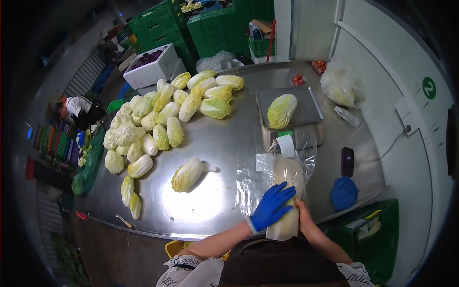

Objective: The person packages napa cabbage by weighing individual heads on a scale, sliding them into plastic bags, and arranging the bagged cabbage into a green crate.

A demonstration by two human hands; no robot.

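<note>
Currently: pale oblong bundle (pixel 288 174), about four o'clock on the steel table (pixel 229 138), both hands on it.
Gloved left hand (pixel 275 206) lies across its top, fingers extended and slightly parted, palm down; bare right hand (pixel 305 215) curls round its three o'clock edge, thumb in view, other fingers mostly hidden. Contents unclear; cannot tell whether the clear film (pixel 248 191) encloses it or only lies around its far end. Handling (judged): fairly light, soft enough to bend, film slippery and easily creased; best held by both long sides, low down, palm supporting beneath. Outward: scale (pixel 311 103) bearing one cabbage (pixel 282 111) at twelve, phone (pixel 347 161) at two, crumpled blue item (pixel 343 193) at three, cabbage heap (pixel 165 110) at ten.
</note>
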